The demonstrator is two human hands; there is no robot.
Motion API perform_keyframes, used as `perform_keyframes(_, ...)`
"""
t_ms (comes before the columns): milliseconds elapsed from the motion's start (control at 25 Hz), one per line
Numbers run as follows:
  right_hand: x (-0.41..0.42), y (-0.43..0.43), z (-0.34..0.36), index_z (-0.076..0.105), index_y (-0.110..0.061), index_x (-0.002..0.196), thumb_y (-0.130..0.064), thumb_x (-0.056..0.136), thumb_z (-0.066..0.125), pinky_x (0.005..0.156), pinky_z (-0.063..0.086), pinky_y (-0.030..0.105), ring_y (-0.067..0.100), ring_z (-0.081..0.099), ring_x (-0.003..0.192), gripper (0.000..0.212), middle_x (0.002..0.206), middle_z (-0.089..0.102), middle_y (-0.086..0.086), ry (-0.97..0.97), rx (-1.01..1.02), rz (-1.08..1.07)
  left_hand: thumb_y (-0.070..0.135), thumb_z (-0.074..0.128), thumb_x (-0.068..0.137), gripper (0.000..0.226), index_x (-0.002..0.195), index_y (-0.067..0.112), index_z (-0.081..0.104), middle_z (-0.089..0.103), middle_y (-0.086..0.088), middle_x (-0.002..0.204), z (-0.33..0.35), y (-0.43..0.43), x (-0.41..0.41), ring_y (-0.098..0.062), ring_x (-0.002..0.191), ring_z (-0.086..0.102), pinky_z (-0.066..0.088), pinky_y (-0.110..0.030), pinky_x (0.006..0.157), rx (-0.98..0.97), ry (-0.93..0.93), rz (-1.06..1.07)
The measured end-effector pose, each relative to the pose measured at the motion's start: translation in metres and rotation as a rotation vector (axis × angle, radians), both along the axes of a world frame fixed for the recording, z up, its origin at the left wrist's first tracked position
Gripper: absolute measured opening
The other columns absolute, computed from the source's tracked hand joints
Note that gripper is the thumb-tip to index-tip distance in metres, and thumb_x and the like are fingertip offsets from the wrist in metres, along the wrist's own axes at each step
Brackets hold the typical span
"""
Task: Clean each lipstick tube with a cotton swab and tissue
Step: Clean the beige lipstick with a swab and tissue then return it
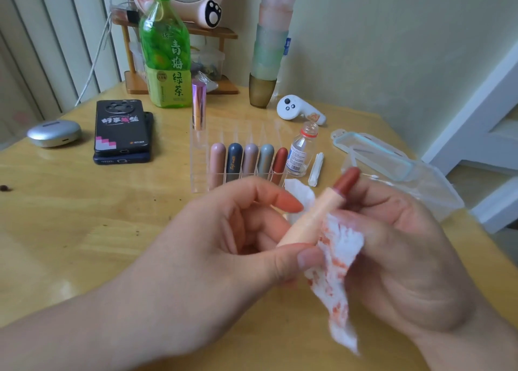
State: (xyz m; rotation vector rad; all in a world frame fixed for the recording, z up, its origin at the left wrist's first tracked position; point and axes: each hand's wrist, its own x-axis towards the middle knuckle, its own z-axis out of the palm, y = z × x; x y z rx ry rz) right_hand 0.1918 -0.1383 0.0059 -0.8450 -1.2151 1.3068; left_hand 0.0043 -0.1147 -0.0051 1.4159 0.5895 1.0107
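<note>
Nearest the camera, the left hand (pixel 224 230) is curling its thumb and fingers round the lower end of a peach-coloured plastic lipstick tube with a dark red top (pixel 316 216), which is slanting up and away to the right between the two hands. The right hand (pixel 406 244) is closing its fingers on a crumpled white tissue blotched with orange-red stains (pixel 336 258), pressing it against the right side of the tube while the loose end is hanging down below the palm. Both hands are hovering above the yellow wooden table (pixel 84 216). Just behind them a clear acrylic organiser (pixel 200 182) is holding five rounded lipstick tubes in a row (pixel 249 160), pink, navy, mauve, grey and rust, with a tall metallic pink tube (pixel 199 104) standing upright in its back left slot. Just right of the organiser a small clear glass bottle with a red-and-white neck (pixel 301 152) is standing, and a bundle of white cotton swabs (pixel 316 168) is lying beside it. Farther right a clear plastic box with a teal-rimmed lid (pixel 392 160) is resting near the table edge. To the left two stacked dark phones (pixel 122 129) and a silver oval case (pixel 54 132) are lying well apart from the hands. At the back a green plastic tea bottle (pixel 165 56), a white handheld controller (pixel 297 110) and a tall stack of pastel cups (pixel 269 48) are sitting by the wall.
</note>
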Motion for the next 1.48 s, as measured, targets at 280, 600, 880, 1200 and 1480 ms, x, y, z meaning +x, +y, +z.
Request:
perform_keyframes(280,-0.014,-0.004,-0.006,0.067,-0.006,0.112,-0.011,0.076,0.08,0.091,0.051,0.055,0.047,0.064,0.108,0.039,0.116,0.069,0.023,-0.067,-0.062,0.085,0.024,0.09,0.062,0.035,0.088,0.014,0.069,0.071,-0.02,0.072,0.003,0.006,0.0,-0.027,0.058,0.069,0.056,-0.028,0.058,-0.069,-0.019,0.123)
perform_keyframes(600,-0.008,-0.001,0.001,0.072,0.0,0.087,-0.011,0.068,0.074,0.073,0.049,0.065,0.047,0.063,0.08,0.022,0.091,0.066,0.036,0.135,-0.16,-0.193,0.015,0.078,0.067,0.019,0.084,0.009,0.071,0.071,-0.022,0.074,0.005,0.002,0.0,-0.024,0.055,0.066,0.055,-0.028,0.058,-0.085,-0.05,0.013)
perform_keyframes(880,-0.003,0.001,0.01,0.073,0.006,0.089,0.001,0.069,0.051,0.05,0.04,0.025,0.016,0.053,0.05,0.03,0.097,0.052,0.027,0.438,-0.303,0.137,0.02,0.074,0.078,0.024,0.098,0.008,0.074,0.072,-0.015,0.079,-0.002,0.008,-0.002,-0.024,0.06,0.064,0.053,-0.028,0.062,-0.041,-0.081,-0.054)
perform_keyframes(1200,0.002,0.002,-0.001,0.071,-0.003,0.101,-0.01,0.084,0.073,0.036,0.047,0.018,0.008,0.06,0.045,0.018,0.059,0.063,0.007,0.424,-0.209,0.283,0.015,0.072,0.081,0.016,0.095,0.007,0.073,0.072,-0.015,0.079,-0.002,0.009,-0.003,-0.027,0.059,0.061,0.052,-0.029,0.062,-0.084,-0.137,-0.184)
perform_keyframes(1480,0.001,-0.001,-0.003,0.074,-0.008,0.087,-0.027,0.072,0.086,0.035,0.026,0.013,0.004,0.042,0.031,0.027,0.045,0.052,0.0,0.194,-0.082,0.206,0.013,0.075,0.077,0.02,0.093,0.002,0.07,0.071,-0.023,0.084,-0.001,0.008,-0.005,-0.029,0.064,0.061,0.053,-0.032,0.06,-0.077,-0.091,-0.205)
